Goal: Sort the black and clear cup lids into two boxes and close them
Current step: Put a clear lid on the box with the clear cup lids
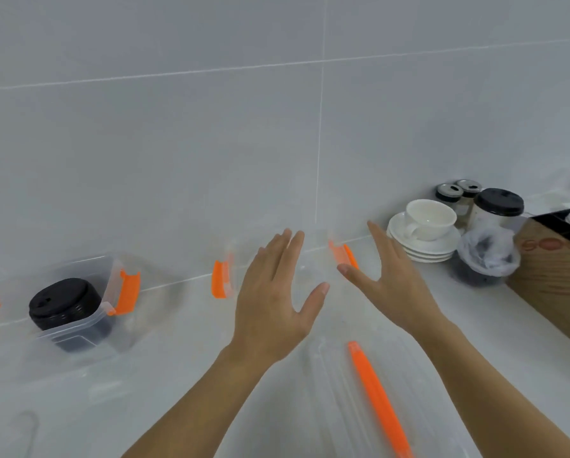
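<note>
A clear plastic box (pixel 78 328) with orange latches stands at the left and holds a stack of black cup lids (pixel 62 302). A second clear box (pixel 310 259) with orange latches stands against the wall in the middle; what is inside it I cannot make out. My left hand (pixel 273 299) and my right hand (pixel 392 279) hover open above and in front of this second box, fingers spread, holding nothing. A clear box lid with an orange strip (pixel 376 395) lies on the counter below my hands.
At the right stand a white cup on stacked saucers (pixel 425 226), jars with a black lid (pixel 498 206), a bag-wrapped dark container (pixel 485 256) and a brown cardboard box (pixel 554 279). A grey tiled wall runs behind the white counter.
</note>
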A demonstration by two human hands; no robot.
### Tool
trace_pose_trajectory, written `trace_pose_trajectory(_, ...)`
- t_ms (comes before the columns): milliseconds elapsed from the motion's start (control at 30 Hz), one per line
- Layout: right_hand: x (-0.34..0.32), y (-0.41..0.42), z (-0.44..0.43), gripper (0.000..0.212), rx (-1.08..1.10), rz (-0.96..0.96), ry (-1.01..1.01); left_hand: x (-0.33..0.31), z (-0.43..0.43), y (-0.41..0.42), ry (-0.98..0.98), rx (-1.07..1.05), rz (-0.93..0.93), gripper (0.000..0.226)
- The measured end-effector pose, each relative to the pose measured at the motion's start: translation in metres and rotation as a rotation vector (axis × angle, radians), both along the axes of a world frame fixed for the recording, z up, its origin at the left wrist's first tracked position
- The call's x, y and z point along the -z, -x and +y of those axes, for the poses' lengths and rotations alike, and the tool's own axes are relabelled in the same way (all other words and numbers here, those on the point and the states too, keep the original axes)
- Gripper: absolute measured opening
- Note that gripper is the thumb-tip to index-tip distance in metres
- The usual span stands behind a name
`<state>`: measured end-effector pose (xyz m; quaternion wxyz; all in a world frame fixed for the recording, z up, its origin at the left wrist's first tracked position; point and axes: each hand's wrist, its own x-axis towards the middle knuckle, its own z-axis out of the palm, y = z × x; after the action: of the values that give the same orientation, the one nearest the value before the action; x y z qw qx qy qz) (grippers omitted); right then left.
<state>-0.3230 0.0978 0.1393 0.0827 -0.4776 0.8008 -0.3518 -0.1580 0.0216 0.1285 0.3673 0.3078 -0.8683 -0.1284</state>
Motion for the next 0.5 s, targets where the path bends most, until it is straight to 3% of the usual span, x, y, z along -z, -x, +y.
trace_pose_trajectory(167, 0.043, -0.001, 0.048, 0.088, 0.105, -0.053, -0.103, 0.05, 0.031, 0.0, -0.132, 0.091, -0.093, 0.077)
trace_pose_trajectory(333, 0.092, -0.004, 0.084, 0.092, 0.222, -0.127, -0.316, 0.097, 0.054, -0.007, -0.231, 0.09, -0.329, 0.083)
trace_pose_trajectory(500, 0.124, -0.008, 0.102, 0.093, 0.368, -0.23, -0.467, 0.121, 0.067, -0.008, -0.555, 0.014, -0.415, 0.089)
